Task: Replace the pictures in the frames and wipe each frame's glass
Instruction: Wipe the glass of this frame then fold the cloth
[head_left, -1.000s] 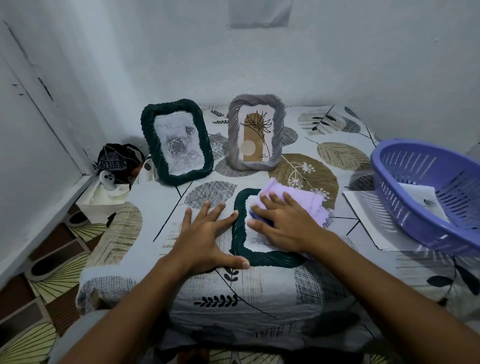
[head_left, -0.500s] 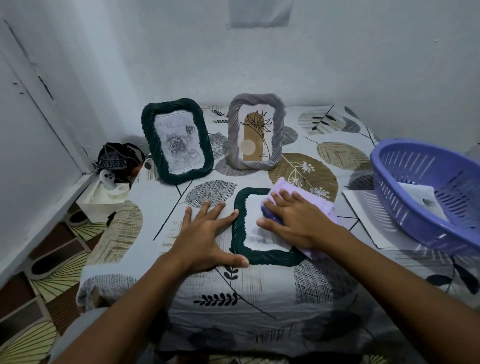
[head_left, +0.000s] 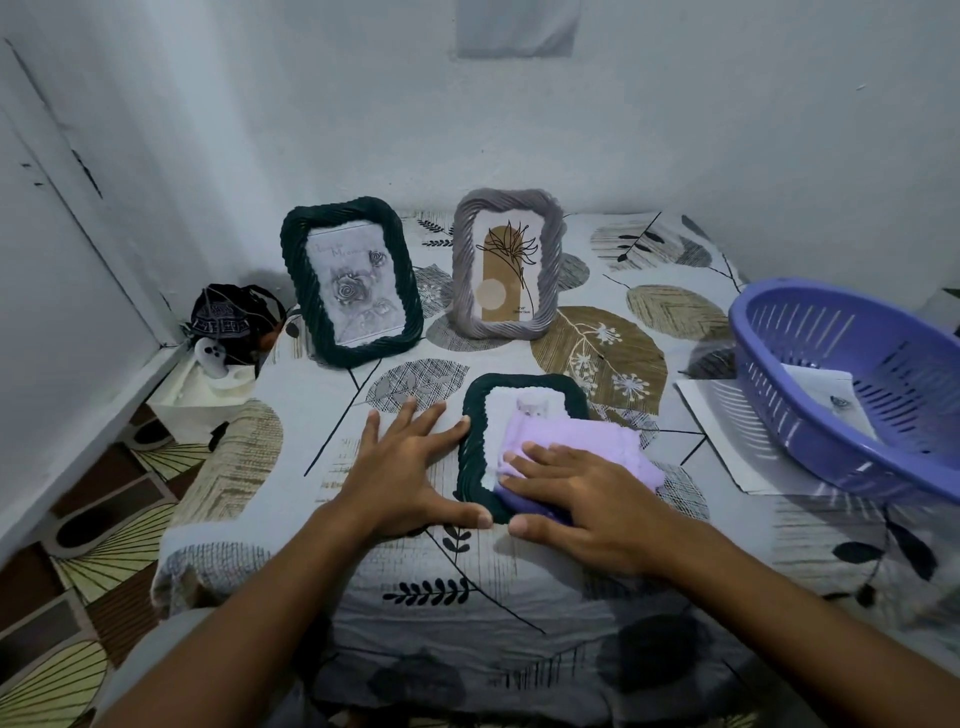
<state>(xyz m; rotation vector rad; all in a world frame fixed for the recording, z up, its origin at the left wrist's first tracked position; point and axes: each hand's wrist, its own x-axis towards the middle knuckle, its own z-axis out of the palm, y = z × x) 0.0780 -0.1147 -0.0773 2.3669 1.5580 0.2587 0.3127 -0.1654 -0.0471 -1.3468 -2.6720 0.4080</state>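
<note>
The step in hand is judged to be wiping the glass of the dark green frame (head_left: 519, 441) that lies flat on the patterned cloth (head_left: 571, 561) near the front edge. The right hand (head_left: 587, 499) lies flat, fingers extended, pressing a lilac cloth (head_left: 576, 452) onto the lower right part of the glass; the upper part of the glass is uncovered and shows a picture. The left hand (head_left: 410, 467) lies spread and flat on the patterned cloth, holding nothing, with forefinger and thumb against the frame's left edge, apparently bracing it. Two further frames stand upright behind: a dark green one (head_left: 350, 280) with a rose picture and a grey one (head_left: 506, 265) with a plant drawing. A purple basket (head_left: 831, 415) holding paper sits to the right, resting partly on a loose sheet (head_left: 727, 447). The next move likely calls for carrying the cloth across the uncovered upper glass while the left hand keeps the frame from sliding.
</note>
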